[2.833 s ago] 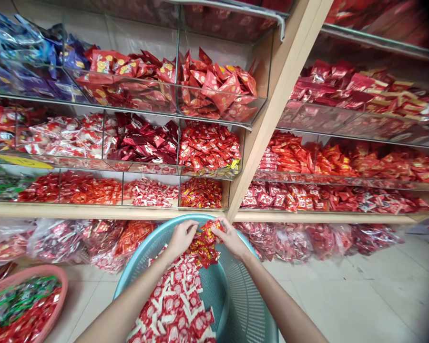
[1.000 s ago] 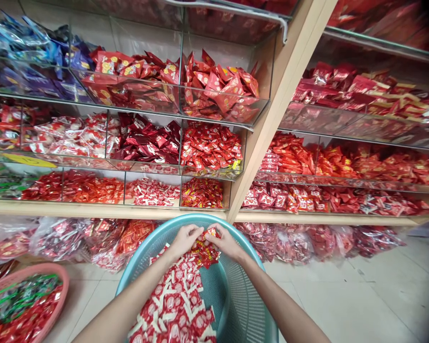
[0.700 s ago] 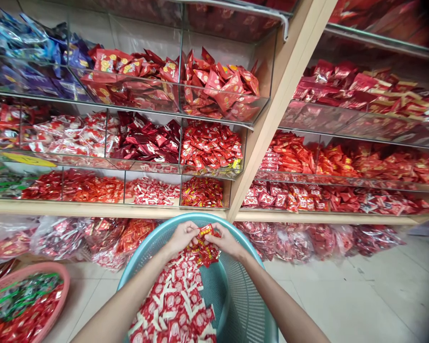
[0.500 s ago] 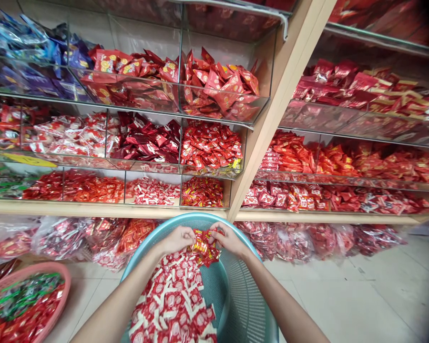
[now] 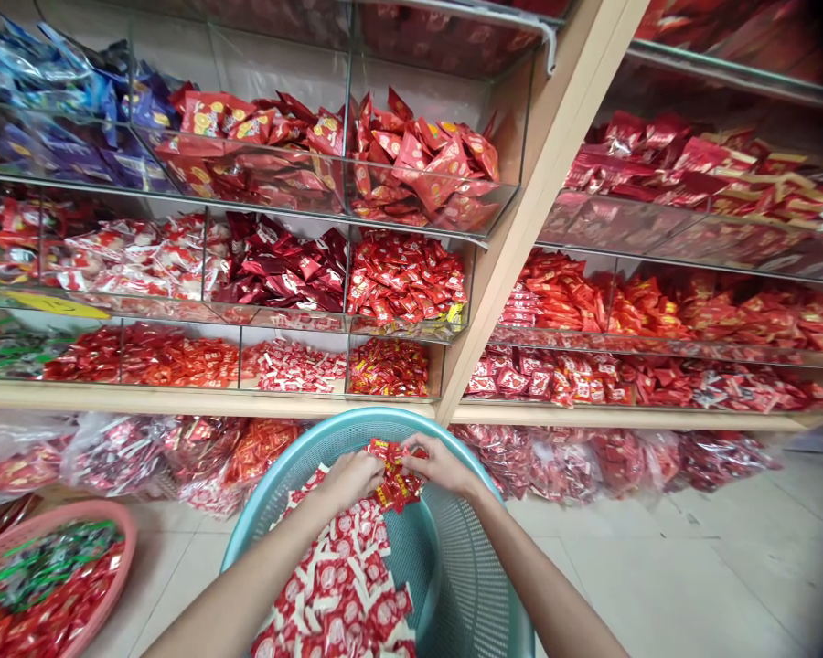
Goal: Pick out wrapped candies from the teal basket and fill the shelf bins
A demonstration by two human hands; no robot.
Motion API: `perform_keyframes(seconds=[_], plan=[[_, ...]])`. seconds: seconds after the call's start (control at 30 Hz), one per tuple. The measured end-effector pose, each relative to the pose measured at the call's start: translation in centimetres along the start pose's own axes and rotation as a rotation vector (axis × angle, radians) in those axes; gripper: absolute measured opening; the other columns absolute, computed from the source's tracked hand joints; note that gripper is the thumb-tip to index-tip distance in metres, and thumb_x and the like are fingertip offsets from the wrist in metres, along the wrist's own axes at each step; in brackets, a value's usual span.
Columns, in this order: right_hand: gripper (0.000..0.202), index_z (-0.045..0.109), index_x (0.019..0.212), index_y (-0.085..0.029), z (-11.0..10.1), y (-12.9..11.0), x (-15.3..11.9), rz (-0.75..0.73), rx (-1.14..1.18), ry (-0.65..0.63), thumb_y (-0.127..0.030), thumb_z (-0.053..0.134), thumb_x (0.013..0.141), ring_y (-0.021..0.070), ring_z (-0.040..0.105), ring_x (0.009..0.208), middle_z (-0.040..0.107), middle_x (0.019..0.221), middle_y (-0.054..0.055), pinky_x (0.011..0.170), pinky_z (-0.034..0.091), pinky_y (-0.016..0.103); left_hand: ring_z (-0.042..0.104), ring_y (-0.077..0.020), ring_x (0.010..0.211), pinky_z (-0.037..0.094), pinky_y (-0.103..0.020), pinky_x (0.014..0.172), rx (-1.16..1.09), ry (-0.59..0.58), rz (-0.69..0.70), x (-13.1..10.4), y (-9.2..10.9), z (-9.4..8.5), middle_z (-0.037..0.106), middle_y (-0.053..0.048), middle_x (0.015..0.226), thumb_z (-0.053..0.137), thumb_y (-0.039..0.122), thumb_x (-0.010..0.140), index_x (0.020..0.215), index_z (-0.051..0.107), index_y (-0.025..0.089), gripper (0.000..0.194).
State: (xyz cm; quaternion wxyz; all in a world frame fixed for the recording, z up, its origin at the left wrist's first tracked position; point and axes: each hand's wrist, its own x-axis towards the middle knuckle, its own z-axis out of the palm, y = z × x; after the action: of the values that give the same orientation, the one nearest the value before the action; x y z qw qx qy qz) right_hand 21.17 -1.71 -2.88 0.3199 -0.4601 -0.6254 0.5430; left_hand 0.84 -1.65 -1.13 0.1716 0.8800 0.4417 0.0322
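Over the far part of a teal basket (image 5: pixel 476 557), my left hand (image 5: pixel 357 477) is closed at the left side of a small bunch of red and yellow candy packets (image 5: pixel 392 473). Fingers of my right hand (image 5: pixel 433 461) pinch the right edge of the same bunch. Below my hands, red and white wrapped candies (image 5: pixel 336 594) fill the left part of the basket, with its teal bottom showing to their right.
Shelves with clear bins of wrapped candies (image 5: pixel 411 283) stand ahead, split by a wooden post (image 5: pixel 521 247). Plastic bags of candies (image 5: pixel 569 466) lie beneath. A pink basket (image 5: pixel 127 562) with green and red packets sits at lower left.
My left hand has moved slightly right and down against the bunch, its fingers now curled more tightly. My right hand has barely moved.
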Motion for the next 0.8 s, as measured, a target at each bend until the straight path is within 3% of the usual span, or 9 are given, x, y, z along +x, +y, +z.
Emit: perform_keyframes(seconds=[0.13,0.37,0.6,0.8], plan=[[0.032,0.056,0.099,-0.019,-0.5,-0.5,-0.5,-0.031,-0.086,0.007,-0.040,0.058,0.075,0.0115,0.053,0.055,0.060,0.067,-0.001,0.048,0.039,0.022,0.061,-0.0193,0.075,0.039,-0.025,0.064,0.058,0.041,0.012,0.2,0.3,0.5,0.065,-0.007,0.078,0.043,0.023,0.081,0.071,0.060,0.020,0.020],[0.030,0.064,0.103,-0.021,-2.1,-0.3,-1.0,-0.092,-0.503,0.032,-0.026,0.053,0.075,0.0183,0.059,0.076,0.067,0.091,0.004,0.070,0.044,0.029,0.063,-0.0236,0.076,0.041,-0.029,0.070,-0.020,0.084,-0.083,0.4,0.2,1.2,0.065,-0.010,0.074,0.046,0.025,0.080,0.068,0.060,0.019,0.019],[0.027,0.056,0.099,-0.019,-1.9,-0.7,-1.8,0.038,-0.649,0.029,-0.025,0.055,0.072,0.0152,0.053,0.062,0.060,0.065,-0.001,0.057,0.037,0.024,0.062,-0.0222,0.073,0.040,-0.027,0.066,0.017,0.108,-0.078,-0.3,-0.5,-0.3,0.065,-0.009,0.075,0.039,0.041,0.085,0.076,0.061,0.021,0.031],[0.019,0.054,0.091,-0.020,-1.3,-0.6,-1.9,0.086,-0.583,-0.031,-0.023,0.055,0.072,0.0137,0.050,0.061,0.055,0.063,-0.003,0.055,0.033,0.023,0.060,-0.0196,0.067,0.037,-0.025,0.062,0.005,0.198,-0.148,-0.8,-1.4,-2.3,0.063,-0.007,0.069,0.030,0.050,0.086,0.074,0.060,0.021,0.044]])
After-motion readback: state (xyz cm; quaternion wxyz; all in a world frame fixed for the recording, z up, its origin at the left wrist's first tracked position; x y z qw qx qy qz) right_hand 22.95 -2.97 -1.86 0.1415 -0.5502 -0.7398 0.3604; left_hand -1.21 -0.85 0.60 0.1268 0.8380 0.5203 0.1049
